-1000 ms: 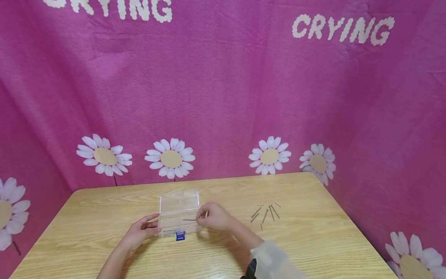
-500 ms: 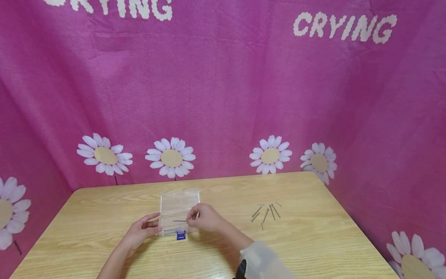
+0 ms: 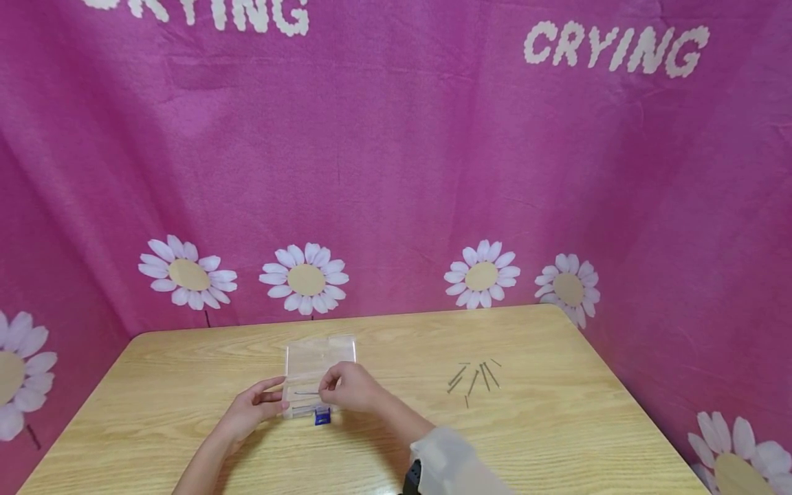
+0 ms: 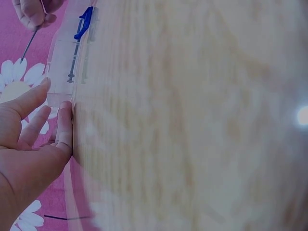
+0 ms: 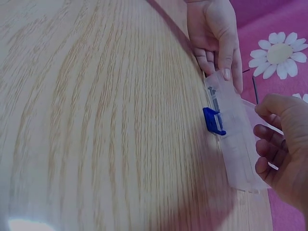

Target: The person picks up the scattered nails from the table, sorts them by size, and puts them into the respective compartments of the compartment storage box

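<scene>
A clear plastic box (image 3: 303, 359) lies on the table with its lid raised at the back and a blue latch (image 3: 322, 416) at the front. My left hand (image 3: 244, 416) holds the box's left end between thumb and fingers. Over the box, my right hand (image 3: 351, 386) pinches a slim grey nail (image 3: 306, 393) at one end, its free end pointing left. In the left wrist view, that nail (image 4: 29, 45) shows below the right fingertips. More nails (image 5: 214, 98) lie along the box's front side, near the latch.
Several loose nails (image 3: 473, 383) of different lengths lie spread on the wooden table (image 3: 557, 426) to the right of the box. A pink curtain (image 3: 396, 172) with daisies hangs behind the table and at both sides.
The right hand has moved left across the box, carrying the nail toward the left end. The left hand and the box stay nearly in place.
</scene>
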Available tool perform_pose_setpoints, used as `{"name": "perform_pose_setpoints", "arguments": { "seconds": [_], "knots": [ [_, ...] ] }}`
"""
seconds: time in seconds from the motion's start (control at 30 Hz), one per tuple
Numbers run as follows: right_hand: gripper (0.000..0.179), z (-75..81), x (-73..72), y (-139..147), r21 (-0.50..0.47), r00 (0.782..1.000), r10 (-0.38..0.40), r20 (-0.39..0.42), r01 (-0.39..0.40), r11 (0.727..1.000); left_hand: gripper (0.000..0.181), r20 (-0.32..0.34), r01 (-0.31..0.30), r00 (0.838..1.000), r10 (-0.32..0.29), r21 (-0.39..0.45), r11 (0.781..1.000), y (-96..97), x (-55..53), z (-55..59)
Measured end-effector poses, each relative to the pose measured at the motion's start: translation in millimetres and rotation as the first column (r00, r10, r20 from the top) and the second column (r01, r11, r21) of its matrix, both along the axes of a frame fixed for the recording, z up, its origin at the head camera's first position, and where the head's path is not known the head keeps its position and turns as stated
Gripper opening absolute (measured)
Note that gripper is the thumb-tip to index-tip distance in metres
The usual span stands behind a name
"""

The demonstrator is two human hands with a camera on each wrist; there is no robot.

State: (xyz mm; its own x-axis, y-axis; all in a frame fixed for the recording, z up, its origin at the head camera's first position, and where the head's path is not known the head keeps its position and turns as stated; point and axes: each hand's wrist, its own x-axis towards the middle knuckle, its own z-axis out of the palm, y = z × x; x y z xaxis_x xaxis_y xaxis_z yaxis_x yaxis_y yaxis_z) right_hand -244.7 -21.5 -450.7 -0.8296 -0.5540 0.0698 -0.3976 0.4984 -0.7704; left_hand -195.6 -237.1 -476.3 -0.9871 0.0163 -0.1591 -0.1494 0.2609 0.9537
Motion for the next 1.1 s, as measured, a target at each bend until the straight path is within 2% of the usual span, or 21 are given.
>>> {"name": "perform_pose_setpoints", "arguments": {
  "seconds": [0.17,0.33,0.77,1.1],
  "knots": [
    [0.005,-0.7,1.7,-4.7,-0.027,1.0,0.003,0.028,-0.002,1.0,0.06,-0.001,0.001,1.0,-0.001,0.008,1.0,0.0,-0.3,-0.7],
    [0.005,-2.9,3.3,-6.5,-0.009,0.998,-0.009,0.061,0.009,1.0,0.06,0.001,0.001,1.0,-0.001,0.011,1.0,0.1,0.0,-1.3],
    [0.008,-3.4,5.4,-9.8,0.108,0.998,-0.01,-0.059,0.017,0.994,0.06,-0.014,0.015,1.0,-0.015,0.002,1.0,0.3,-2.3,-2.0],
    [0.011,-3.8,3.7,-7.5,0.101,0.999,-0.024,-0.038,0.027,0.995,0.059,-0.008,-0.008,1.0,0.008,-0.009,1.0,1.4,-0.9,-1.3]
  ]
}}
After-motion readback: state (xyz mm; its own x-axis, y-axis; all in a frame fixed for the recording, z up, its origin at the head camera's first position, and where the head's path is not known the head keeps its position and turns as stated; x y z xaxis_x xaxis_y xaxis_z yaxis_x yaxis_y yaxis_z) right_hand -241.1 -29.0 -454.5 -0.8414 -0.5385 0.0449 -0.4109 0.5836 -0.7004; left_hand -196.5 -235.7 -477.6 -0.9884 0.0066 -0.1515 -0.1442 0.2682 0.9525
